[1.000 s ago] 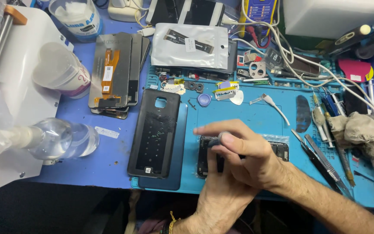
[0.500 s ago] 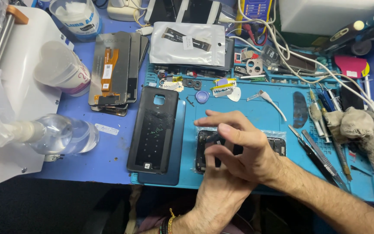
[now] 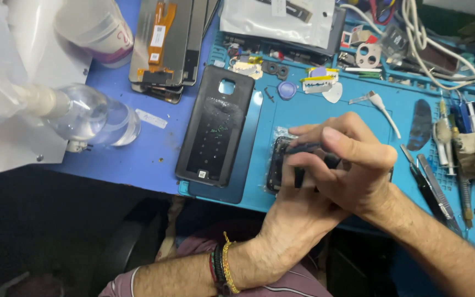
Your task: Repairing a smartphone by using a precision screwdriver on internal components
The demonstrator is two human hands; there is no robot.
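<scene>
Phone body (image 3: 279, 165) lies clamped under both hands, left hand (image 3: 298, 212) and right hand (image 3: 353, 165), black back cover (image 3: 215, 132) at nine o'clock on the blue mat (image 3: 314, 110)

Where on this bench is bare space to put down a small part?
Bare teal mat lies between the black back cover and the white cable, above the hands. Blue table below the clear bottle is bare too. The right edge, with tweezers, is crowded.

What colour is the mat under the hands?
Teal-blue work mat, best seen in the head view.
</scene>
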